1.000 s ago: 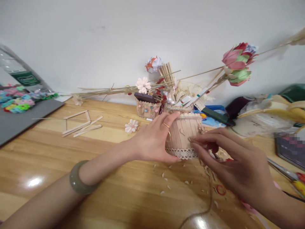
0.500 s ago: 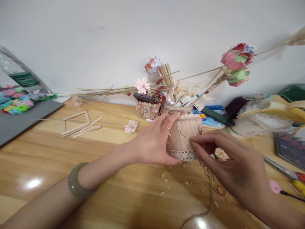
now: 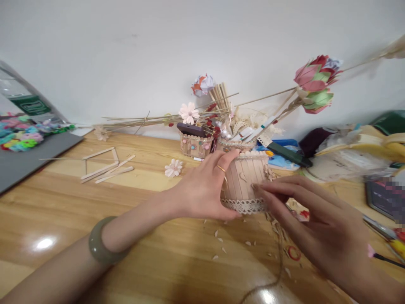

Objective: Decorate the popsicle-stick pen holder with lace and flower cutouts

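My left hand (image 3: 202, 190) had its fingers curled around the left side of the stick pot (image 3: 245, 175), gripping it where it stood upright on the wooden surface (image 3: 126, 219). My right hand (image 3: 316, 223) laid its fingertips (image 3: 257, 188) against the pot's right side, just above the lace trim (image 3: 242, 206). Whether they pinched anything I could not tell. Twine (image 3: 279, 253) trailed beneath them.

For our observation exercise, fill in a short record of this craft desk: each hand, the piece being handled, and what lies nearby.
Left hand: cups the stick pot, bangle on wrist
Right hand: fingertips on the pot's side; grip unclear
Pot: upright on wooden table, lace band at base
Nearby: twine, loose sticks, paper flower
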### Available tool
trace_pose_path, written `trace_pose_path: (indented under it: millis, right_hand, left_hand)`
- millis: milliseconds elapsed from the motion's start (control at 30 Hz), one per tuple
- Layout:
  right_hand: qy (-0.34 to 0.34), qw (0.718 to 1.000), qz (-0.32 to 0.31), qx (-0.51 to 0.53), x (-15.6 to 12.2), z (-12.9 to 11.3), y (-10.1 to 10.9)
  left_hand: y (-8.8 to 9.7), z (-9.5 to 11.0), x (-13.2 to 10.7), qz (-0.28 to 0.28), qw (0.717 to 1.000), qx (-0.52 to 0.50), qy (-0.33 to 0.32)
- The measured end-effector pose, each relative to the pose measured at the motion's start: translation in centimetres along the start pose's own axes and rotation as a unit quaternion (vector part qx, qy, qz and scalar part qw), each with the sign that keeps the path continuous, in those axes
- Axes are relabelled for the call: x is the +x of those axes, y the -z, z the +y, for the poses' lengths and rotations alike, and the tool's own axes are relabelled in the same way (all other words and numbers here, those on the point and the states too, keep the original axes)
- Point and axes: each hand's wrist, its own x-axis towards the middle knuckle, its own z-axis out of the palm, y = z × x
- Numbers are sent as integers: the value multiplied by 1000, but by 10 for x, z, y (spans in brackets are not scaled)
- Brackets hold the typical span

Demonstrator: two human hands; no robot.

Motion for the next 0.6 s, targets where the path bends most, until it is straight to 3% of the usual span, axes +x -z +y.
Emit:
trace_pose_path:
  millis: [233,467,533,600]
  right_hand:
    - [143,979,-39,-142,-6,13,6]
    - [195,961,-40,-194,-6,14,3]
    - [163,974,-48,-148,-4,10,7]
    - [65,996,-46,-46,-2,3,12]
  left_hand:
    - [0,1,1,-2,1000,-6,15]
    - [0,0,1,1,1000,-3,7]
    - [0,0,1,-2,1000,-3,15]
    - [1,0,1,-6,1000,-3,22]
